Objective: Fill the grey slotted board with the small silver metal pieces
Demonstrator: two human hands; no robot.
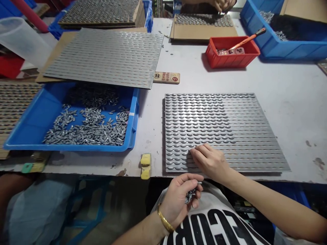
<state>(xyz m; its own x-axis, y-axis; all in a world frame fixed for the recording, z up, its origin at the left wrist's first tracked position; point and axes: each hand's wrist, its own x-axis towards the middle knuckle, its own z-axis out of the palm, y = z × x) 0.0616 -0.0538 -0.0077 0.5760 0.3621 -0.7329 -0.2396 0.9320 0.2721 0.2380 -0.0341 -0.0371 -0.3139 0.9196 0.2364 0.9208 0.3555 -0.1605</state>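
Note:
My left hand (182, 195) curls around a small pile of grey, pointed oval metal pieces (190, 195), just off the table's front edge. With fingertips bent down, my right hand (209, 158) rests on a grey slotted board (255, 136). Rows of the same oval pieces (194, 115) fill the board's left and upper part; bare slots show on its right. My right fingers are pressed together at the end of a row, and whatever they pinch is hidden beneath them.
On the left, a blue bin (130, 132) holds many loose pieces, with another slotted board (107, 58) over its back. A red box (232, 54) carries an orange-handled tool (247, 39). Further back are a blue crate (288, 47) and another person's hands (222, 4). Yellow foam (145, 166) sits on the edge.

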